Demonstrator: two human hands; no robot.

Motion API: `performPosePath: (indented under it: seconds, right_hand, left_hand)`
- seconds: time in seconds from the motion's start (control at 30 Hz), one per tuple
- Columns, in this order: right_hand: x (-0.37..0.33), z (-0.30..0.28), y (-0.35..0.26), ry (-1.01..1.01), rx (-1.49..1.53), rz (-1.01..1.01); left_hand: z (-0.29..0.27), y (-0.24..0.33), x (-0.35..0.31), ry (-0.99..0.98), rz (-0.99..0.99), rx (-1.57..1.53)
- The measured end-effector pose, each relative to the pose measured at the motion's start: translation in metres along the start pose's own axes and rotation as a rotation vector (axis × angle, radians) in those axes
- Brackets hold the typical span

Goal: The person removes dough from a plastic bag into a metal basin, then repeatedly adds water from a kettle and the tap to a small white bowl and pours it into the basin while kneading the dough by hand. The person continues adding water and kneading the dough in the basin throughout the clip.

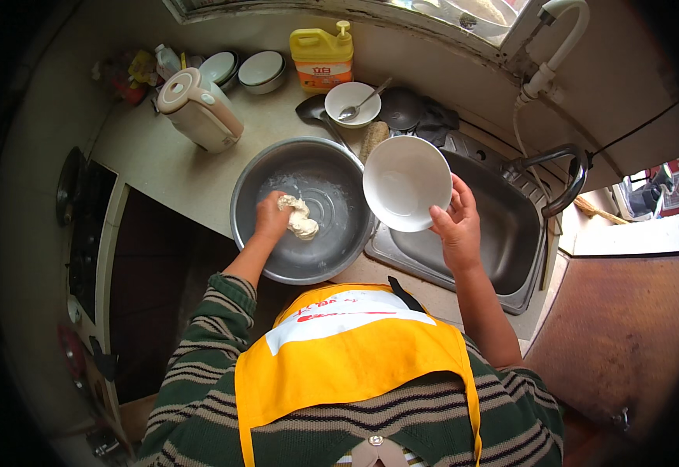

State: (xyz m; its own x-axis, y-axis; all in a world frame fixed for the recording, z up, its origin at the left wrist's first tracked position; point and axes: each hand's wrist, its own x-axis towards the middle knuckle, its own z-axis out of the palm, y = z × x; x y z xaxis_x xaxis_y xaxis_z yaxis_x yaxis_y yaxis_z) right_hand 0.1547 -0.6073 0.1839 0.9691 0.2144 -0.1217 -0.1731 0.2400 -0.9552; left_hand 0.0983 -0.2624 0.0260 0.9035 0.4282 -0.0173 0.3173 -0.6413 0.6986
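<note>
A wide metal basin (pixel 250 183) stands on the counter in front of me, with pale smears on its inner wall. Over its inside, my left hand (pixel 272 215) is closed around a lump of whitish dough (pixel 301 219), part of which hangs out past the fingers. To the right, my right hand (pixel 459 229) grips a white bowl (pixel 407 183) by its rim, thumb near the edge. The bowl is tilted so that its inside faces me; it looks bare. It is held up between the basin and the sink.
A steel sink (pixel 503 257) with a curved tap (pixel 565 167) lies at the right. Behind the basin are a yellow detergent jug (pixel 322 58), a white bowl with a spoon (pixel 347 97), a dark ladle (pixel 312 109) and stacked bowls (pixel 262 71). A pale kettle (pixel 199 109) stands back left.
</note>
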Motion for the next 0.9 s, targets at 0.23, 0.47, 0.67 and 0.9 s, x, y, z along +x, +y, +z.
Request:
performPosePath:
  seconds: [0.23,0.47,0.67,0.9]
  right_hand:
    - [0.000,-0.004,0.000,0.020,0.004,0.003]
    - [0.000,-0.007,-0.001,0.049,0.022,-0.010]
    - [0.001,-0.009,0.001,0.056,0.023,-0.010]
    - [0.001,-0.012,0.003,0.064,0.037,0.013]
  left_hand:
    - [-0.018,0.000,0.020,-0.420,-0.376,-0.421]
    - [-0.032,0.008,0.021,-0.444,-0.211,-0.168]
    - [0.002,0.027,-0.020,-0.321,0.127,0.478]
    - [0.018,0.026,-0.014,-0.337,0.212,0.496]
